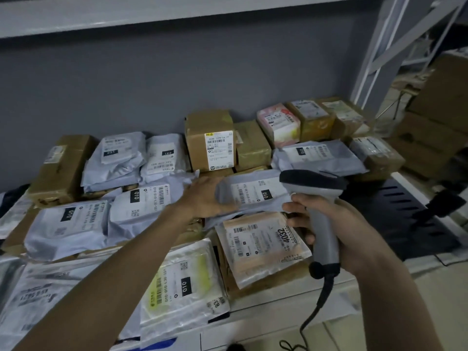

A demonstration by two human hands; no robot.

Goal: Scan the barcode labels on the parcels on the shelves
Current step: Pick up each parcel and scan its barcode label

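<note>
Person, two forearms: left hand (206, 196) and right hand (336, 231) both bare; no sleeves, gloves or jewellery visible.

Grey plastic mailers and brown cardboard boxes (209, 139) crowd the shelf (291, 298), labels facing up. One grey mailer (250, 192) sits tilted near the middle, its white label (254, 193) showing "010" and a barcode. The grey scanner (319, 211) points at it.
</note>
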